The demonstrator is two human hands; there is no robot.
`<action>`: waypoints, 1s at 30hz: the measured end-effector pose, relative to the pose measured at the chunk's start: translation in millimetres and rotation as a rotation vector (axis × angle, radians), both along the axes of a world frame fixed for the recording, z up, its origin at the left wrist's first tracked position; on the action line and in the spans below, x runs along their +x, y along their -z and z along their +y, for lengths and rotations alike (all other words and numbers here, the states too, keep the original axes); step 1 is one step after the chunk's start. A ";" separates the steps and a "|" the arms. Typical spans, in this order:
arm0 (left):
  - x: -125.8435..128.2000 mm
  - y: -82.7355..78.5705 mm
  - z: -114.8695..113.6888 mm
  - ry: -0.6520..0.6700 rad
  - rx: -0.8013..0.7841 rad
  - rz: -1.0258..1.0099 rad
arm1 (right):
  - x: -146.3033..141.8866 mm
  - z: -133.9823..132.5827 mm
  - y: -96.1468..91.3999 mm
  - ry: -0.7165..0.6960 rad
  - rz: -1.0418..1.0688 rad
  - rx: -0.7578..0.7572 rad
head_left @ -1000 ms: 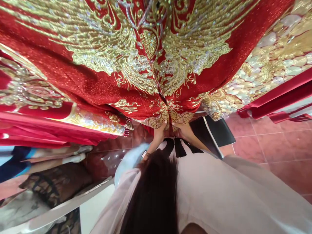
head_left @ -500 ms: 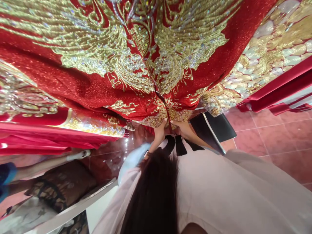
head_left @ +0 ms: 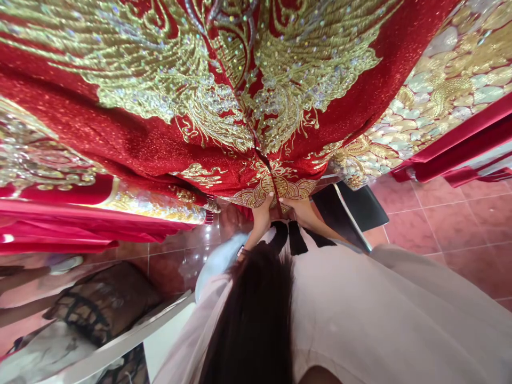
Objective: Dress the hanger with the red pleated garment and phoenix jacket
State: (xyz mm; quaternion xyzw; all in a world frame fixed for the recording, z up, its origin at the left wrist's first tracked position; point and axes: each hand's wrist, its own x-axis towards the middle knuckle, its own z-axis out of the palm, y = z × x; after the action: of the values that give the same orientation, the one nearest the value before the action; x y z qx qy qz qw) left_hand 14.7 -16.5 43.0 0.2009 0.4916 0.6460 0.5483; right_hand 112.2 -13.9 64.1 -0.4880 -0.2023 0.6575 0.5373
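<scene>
A red, glittering jacket [head_left: 132, 144] with gold embroidery and clear beads fills the upper part of the head view. Its front edges meet along a middle opening that runs down to the patterned hem. My left hand [head_left: 262, 213] grips the hem just left of that opening, thumb on the front face. On the other side of the gap, my right hand [head_left: 302, 212] pinches the hem in the same way. The fingers behind the cloth are hidden. Both hands are close together, at the bottom edge of the jacket.
More gold-decorated red garments [head_left: 452, 90] hang on the right and left. A black chair-like object [head_left: 360, 205] stands at the right on red floor tiles [head_left: 432, 224]. Lower left are a brown bag [head_left: 116, 298], a white-edged panel [head_left: 132, 341] and another person's legs [head_left: 24, 288].
Both my hands stay on the hem with hardly any movement. The other person's legs at the lower left have shifted further left. The view has moved very slightly.
</scene>
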 end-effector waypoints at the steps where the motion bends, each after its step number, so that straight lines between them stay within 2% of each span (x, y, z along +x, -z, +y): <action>1: -0.2 0.2 0.0 0.005 -0.004 0.008 | -0.3 0.2 -0.4 0.003 -0.003 0.003; 8: -0.9 3.9 -1.5 0.020 0.021 0.055 | 0.0 1.0 1.1 0.045 0.022 -0.011; 14: -2.3 8.8 -3.8 0.035 -0.010 0.118 | -0.2 2.2 2.5 0.020 0.002 -0.036; 18: -3.5 10.1 -6.3 0.048 -0.040 0.166 | -6.2 6.3 8.1 0.071 -0.020 0.006; 21: -4.9 11.4 -8.1 0.055 -0.060 0.204 | -11.3 10.2 15.2 0.085 -0.065 -0.027; 26: -9.1 17.9 -9.3 0.074 -0.088 0.248 | -12.0 12.4 25.1 -0.009 -0.076 -0.160; 30: -14.7 25.1 -8.2 0.082 -0.114 0.283 | -4.8 5.3 26.4 -0.229 -0.043 -0.321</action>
State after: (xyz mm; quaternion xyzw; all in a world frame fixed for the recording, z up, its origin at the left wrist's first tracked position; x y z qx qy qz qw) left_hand -0.1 -24.7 17.9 0.2782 0.5912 0.5596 0.5099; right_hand 107.4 -8.6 37.7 -0.5552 -0.1605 0.7274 0.3700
